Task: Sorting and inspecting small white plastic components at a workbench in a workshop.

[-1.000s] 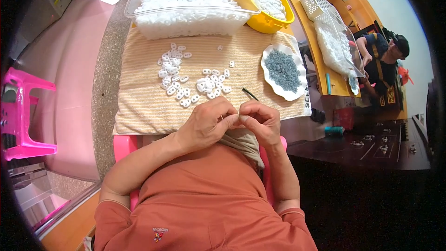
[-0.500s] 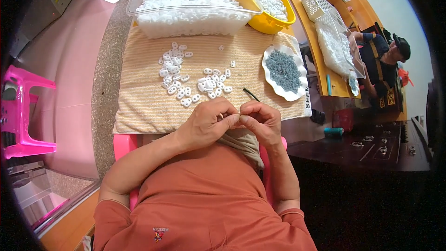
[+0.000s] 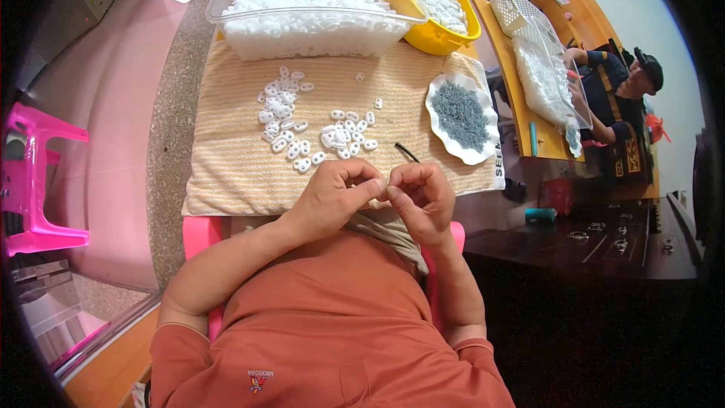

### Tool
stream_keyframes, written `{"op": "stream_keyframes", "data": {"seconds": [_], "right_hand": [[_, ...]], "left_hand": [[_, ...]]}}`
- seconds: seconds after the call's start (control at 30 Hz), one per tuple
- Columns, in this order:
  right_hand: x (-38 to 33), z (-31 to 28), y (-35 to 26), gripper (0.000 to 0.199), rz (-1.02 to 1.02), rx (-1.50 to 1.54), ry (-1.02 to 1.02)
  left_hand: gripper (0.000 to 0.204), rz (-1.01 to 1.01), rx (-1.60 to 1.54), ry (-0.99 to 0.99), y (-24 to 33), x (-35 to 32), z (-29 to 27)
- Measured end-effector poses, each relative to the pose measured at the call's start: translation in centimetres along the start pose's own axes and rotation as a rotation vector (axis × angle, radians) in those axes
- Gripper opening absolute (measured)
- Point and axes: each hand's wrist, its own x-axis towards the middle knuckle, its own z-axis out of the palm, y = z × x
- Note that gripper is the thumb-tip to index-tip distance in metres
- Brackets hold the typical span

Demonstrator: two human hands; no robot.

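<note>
At the near edge of the striped towel (image 3: 226, 181), the left hand (image 3: 332, 196) and right hand (image 3: 423, 196) meet fingertip to fingertip, both curled closed, pinching something too small to identify. Loose white pieces (image 3: 302, 125) lie just beyond, beside a thin dark tool (image 3: 408, 152).

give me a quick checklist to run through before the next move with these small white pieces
1. Both hands together at the towel's near edge: left hand and right hand meet fingertip to fingertip. Ok.
2. Piece pinched between the fingers: hidden by the fingers. Cannot tell.
3. Loose white pieces within reach on the striped towel: ok.
4. Small grey parts in the white scalloped dish on the right: well stocked. Ok.
5. Thin dark tool lies free on the towel, just ahead of the right hand: ok.
6. Clear bin of white pieces at the far edge: full. Ok.
</note>
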Motion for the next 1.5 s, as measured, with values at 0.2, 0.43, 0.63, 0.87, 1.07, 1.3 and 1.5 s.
{"op": "stream_keyframes", "data": {"seconds": [0.2, 0.43, 0.63, 0.87, 1.07, 1.3, 1.5], "right_hand": [[0.2, -0.3, 0.3, 0.021, -0.27, -0.396, -0.09], [2.6, -1.6, -0.3, 0.015, -0.129, -0.516, 0.018], [7.1, -3.9, 0.7, 0.009, -0.076, -0.653, 0.097], [7.0, -3.3, 0.0, 0.004, -0.162, -0.784, 0.064], [3.1, -1.4, -0.9, 0.013, 0.012, -0.219, -0.223], [2.3, -1.2, 0.4, 0.012, -0.053, -0.073, -0.191], [2.0, -0.5, -0.6, 0.005, 0.085, 0.01, -0.169]], "left_hand": [[0.018, -0.082, -0.21, 0.056, 0.4, -0.1, 0.2], [0.015, -0.192, -0.327, 0.133, 0.1, 0.1, -0.5], [0.015, -0.222, -0.315, 0.131, -0.1, 0.3, -0.5], [0.015, -0.221, -0.305, 0.103, 0.1, 0.3, -0.6], [0.018, -0.129, -0.314, 0.001, -0.5, 0.2, -0.7], [0.02, -0.126, -0.321, -0.044, -0.3, 0.1, -0.4], [0.02, -0.136, -0.32, -0.099, -0.4, 0.1, -0.6]]}}
